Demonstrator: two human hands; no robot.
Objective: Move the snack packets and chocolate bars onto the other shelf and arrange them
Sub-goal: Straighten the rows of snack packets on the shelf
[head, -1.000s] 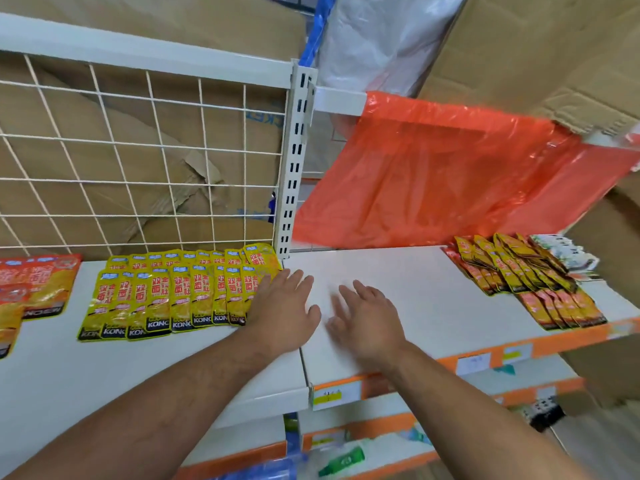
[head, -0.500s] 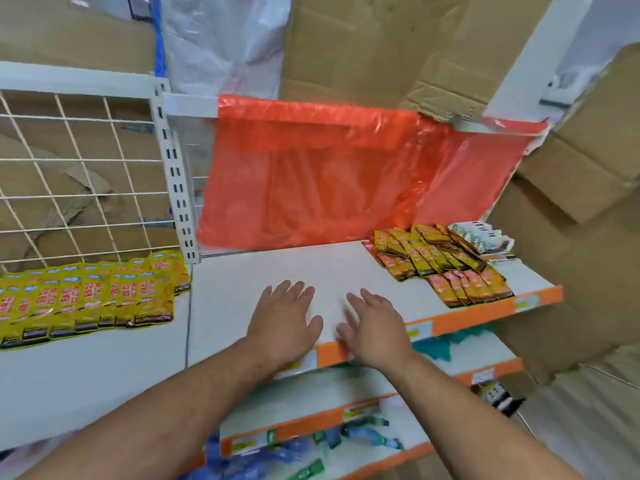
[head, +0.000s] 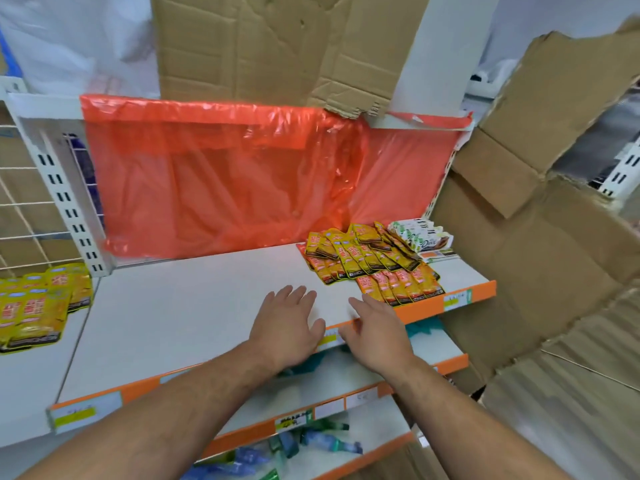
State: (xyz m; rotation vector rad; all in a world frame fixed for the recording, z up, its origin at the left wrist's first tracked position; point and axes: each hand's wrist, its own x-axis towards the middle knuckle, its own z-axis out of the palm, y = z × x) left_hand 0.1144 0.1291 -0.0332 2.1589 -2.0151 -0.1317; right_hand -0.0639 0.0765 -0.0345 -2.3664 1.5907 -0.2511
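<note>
Loads of room on the middle shelf [head: 180, 306]. The white board is bare from the slotted upright [head: 65, 202] on the left right across to the fanned pile of snack packets [head: 367, 265] at the right end. The chocolate bars [head: 420, 239] are tucked behind that pile in the back right corner, so the way in is over the packets. Cardboard [head: 519, 271] crowds the right side, and an orange plastic sheet [head: 207, 188] walls off the back. Left grip [head: 287, 327] and right grip [head: 377, 337] are flat at the front edge with open board ahead. On the neighbouring shelf [head: 38, 382], yellow packets [head: 34, 306] fill the back and there's a bare strip in front.
</note>
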